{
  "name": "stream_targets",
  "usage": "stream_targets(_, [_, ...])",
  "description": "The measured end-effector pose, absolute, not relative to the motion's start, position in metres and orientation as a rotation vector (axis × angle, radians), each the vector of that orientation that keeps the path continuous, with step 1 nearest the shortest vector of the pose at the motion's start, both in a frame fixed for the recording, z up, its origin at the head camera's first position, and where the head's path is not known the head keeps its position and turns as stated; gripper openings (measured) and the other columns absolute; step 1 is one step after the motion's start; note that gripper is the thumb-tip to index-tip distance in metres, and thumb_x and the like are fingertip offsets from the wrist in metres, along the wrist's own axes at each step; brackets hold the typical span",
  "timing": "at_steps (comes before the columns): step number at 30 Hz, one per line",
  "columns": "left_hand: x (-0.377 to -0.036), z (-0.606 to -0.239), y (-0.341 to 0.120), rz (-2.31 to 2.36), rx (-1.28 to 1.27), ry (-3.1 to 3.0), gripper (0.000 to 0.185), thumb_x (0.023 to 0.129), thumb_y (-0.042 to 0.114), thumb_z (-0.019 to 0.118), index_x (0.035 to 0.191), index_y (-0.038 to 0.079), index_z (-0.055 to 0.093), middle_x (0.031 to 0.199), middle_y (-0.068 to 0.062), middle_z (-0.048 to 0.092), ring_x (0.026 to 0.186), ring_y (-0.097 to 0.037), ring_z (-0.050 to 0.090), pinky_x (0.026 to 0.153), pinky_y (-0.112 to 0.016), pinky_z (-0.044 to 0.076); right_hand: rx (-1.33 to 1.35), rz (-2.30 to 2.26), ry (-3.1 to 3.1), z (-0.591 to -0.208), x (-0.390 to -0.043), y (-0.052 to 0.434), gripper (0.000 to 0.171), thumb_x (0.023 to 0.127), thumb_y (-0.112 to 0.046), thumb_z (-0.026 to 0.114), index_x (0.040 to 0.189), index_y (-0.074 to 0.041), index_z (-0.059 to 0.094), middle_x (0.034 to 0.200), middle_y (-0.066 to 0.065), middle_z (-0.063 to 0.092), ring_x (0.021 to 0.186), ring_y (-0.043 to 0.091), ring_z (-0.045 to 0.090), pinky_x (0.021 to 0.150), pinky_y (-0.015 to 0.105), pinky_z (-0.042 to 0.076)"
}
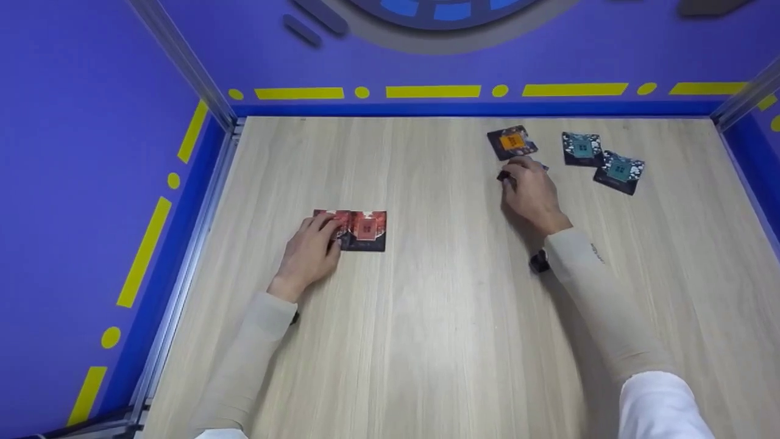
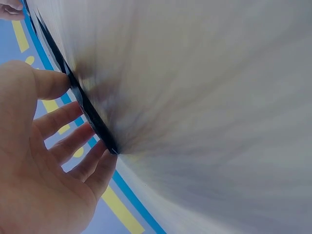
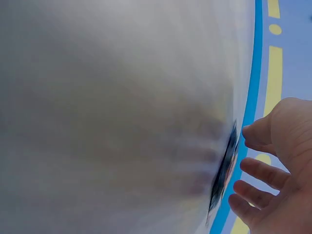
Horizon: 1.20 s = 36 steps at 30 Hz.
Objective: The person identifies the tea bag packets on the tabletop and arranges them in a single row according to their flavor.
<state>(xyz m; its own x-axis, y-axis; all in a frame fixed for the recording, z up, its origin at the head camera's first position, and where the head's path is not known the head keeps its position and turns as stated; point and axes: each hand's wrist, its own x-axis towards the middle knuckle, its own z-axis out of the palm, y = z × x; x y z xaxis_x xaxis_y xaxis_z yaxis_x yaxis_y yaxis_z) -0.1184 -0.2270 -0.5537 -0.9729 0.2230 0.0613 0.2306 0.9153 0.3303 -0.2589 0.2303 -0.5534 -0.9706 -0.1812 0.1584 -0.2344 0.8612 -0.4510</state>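
Left hand [image 1: 311, 250] touches red cards [image 1: 364, 230], seemingly edge-on.

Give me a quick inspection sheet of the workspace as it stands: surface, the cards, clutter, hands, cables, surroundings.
Surface: pale wood-grain table, flat, bare in the middle.
Job's things: two red cards lying side by side at the left; an orange card far right; a partly hidden card under the right hand.
Clutter: two teal cards at the far right, lying apart from the hands.
Hands: left hand rests its fingers on the left red card; right hand covers the hidden card, grip unclear.
Cables: nothing seen.
Surroundings: purple walls with yellow dashes, metal frame posts at the corners.
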Motion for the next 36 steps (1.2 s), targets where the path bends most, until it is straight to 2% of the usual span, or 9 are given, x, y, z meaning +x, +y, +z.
stream_targets(9, [-0.118,-0.553,-0.227,-0.527,-0.362,-3.046,0.044,0.104,0.021,0.061,0.144,0.003,0.064,0.153,-0.017,0.058,0.139,-0.040,0.053,0.114,-0.054,0.049,0.312,0.738,-2.899,-0.556,-0.265,0.244,0.036,0.099,-0.002,0.061,0.133,0.005,0.071,0.146,0.029,0.059,0.133,0.051,0.055,0.110,0.065,0.049])
stream_targets(14, [-0.118,-0.553,-0.227,-0.529,-0.359,-3.048,0.044,0.104,0.021,0.061,0.145,0.004,0.063,0.154,-0.016,0.057,0.140,-0.039,0.053,0.114,-0.054,0.049,0.267,0.707,-2.980,-0.555,-0.266,0.244,0.040,0.101,-0.004,0.059,0.140,0.003,0.067,0.151,0.026,0.055,0.138,0.049,0.052,0.115,0.063,0.046])
stream_targets(19, [-0.118,-0.554,-0.228,-0.531,-0.359,-3.047,0.045,0.103,0.022,0.062,0.145,0.005,0.064,0.154,-0.015,0.057,0.139,-0.039,0.054,0.113,-0.054,0.050,0.251,0.674,-3.036,-0.556,-0.265,0.243,0.042,0.103,-0.005,0.056,0.144,0.002,0.064,0.155,0.025,0.052,0.140,0.049,0.052,0.114,0.063,0.047])
stream_targets(32, [-0.118,-0.553,-0.227,-0.508,-0.348,-3.062,0.046,0.104,0.022,0.062,0.146,0.005,0.063,0.155,-0.016,0.056,0.142,-0.039,0.052,0.117,-0.053,0.048,0.335,0.665,-3.033,-0.554,-0.258,0.241,0.040,0.104,-0.005,0.058,0.142,0.003,0.065,0.155,0.026,0.052,0.141,0.049,0.052,0.116,0.063,0.046])
stream_targets(36, [-0.118,-0.554,-0.227,-0.514,-0.353,-3.051,0.044,0.104,0.021,0.061,0.145,0.005,0.064,0.154,-0.015,0.057,0.141,-0.037,0.052,0.117,-0.052,0.048,0.407,0.664,-2.979,-0.555,-0.254,0.238,0.037,0.102,-0.002,0.059,0.137,0.006,0.067,0.150,0.028,0.057,0.136,0.051,0.056,0.112,0.062,0.050])
